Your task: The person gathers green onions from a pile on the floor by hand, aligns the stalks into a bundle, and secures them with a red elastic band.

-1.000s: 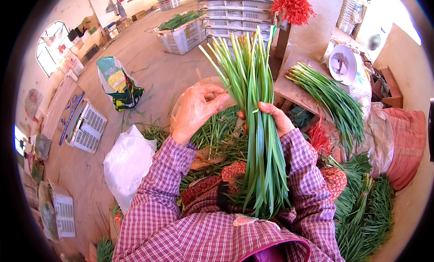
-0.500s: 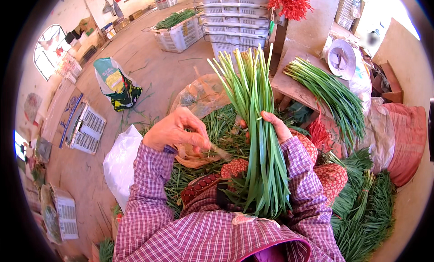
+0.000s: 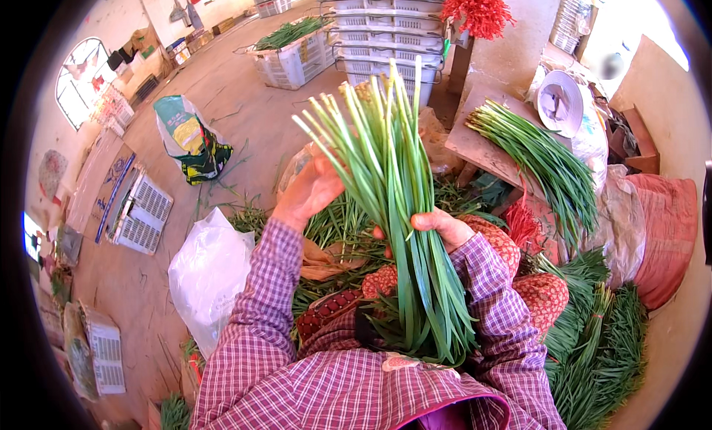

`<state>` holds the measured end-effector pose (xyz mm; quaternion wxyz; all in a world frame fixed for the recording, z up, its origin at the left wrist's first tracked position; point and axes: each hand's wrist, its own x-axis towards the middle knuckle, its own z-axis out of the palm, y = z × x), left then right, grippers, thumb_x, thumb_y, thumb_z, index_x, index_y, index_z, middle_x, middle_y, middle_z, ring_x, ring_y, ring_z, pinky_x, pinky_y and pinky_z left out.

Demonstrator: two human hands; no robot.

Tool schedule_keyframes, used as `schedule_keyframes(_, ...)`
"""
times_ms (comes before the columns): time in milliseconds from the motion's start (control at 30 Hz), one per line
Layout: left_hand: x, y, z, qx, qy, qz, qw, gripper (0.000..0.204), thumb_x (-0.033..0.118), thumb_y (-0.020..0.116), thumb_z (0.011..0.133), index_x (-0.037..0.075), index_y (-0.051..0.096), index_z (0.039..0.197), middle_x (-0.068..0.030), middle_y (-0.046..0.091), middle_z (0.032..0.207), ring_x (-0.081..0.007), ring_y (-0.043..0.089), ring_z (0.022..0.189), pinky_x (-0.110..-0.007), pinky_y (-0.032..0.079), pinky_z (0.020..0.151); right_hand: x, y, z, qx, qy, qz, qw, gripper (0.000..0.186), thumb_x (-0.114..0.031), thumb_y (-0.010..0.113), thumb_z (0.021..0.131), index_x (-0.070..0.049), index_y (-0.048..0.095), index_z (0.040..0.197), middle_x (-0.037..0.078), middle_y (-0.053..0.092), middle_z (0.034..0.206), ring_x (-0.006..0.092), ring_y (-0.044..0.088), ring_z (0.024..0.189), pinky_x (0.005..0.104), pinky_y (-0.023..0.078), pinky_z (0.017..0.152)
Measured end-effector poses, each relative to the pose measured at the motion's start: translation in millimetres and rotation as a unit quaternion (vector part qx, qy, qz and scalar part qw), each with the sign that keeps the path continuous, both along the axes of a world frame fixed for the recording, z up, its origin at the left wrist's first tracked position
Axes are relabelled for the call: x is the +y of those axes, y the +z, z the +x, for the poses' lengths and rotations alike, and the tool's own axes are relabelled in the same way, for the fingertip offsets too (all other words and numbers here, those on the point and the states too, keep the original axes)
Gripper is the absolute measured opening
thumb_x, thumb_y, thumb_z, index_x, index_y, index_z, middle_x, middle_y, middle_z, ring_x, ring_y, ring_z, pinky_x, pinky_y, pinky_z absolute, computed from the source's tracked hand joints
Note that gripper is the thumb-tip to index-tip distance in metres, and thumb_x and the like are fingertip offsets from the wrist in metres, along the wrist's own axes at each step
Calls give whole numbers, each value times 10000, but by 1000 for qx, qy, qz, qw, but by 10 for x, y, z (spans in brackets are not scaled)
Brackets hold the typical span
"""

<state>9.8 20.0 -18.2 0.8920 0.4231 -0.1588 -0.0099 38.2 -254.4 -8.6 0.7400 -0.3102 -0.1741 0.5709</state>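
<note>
My right hand (image 3: pixel 443 228) is wrapped round the middle of a bunch of garlic chives (image 3: pixel 404 185). The pale cut ends fan out at the top, and the flat green leaves hang down over my lap. Beside the pale stalks on the left is my left hand (image 3: pixel 310 192), its palm turned toward the bunch and its fingers apart. Some of its fingertips are hidden by the stalks, and I see nothing held there. Loose trimmings (image 3: pixel 348 226) lie below and behind the bunch.
Another chive bunch (image 3: pixel 538 155) rests on a low wooden bench (image 3: pixel 486 137) at right, near red ties (image 3: pixel 523 221). More chives (image 3: pixel 601 356) are heaped at lower right. A white plastic bag (image 3: pixel 211 270) lies to my left. Stacked white crates (image 3: pixel 389 33) stand ahead.
My left hand has opened from a pinch and moved up and right to the stalks. The bunch has shifted left in my right hand, its pale ends spreading to the left.
</note>
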Motion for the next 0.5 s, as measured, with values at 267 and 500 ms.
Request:
schedule_keyframes(267,-582,554,34,-34,-7,-51,998,1100,591,764,702,64,232,1509,-179,521,1324,-321,571,1172,-469,515,969,-29,-59,-12,-194,52,-108,974,810,-335,768,827,-21,350,1445,134,552,1323,233,528,1205,373,417,1038)
schedule_keyframes(500,-634,543,101,-18,-19,-43,999,903,406,766,773,44,308,1463,-124,623,1089,-304,654,974,-463,558,893,-281,669,534,-506,-117,-60,853,955,-483,693,860,-28,175,1521,229,398,1456,315,398,1339,443,353,1097)
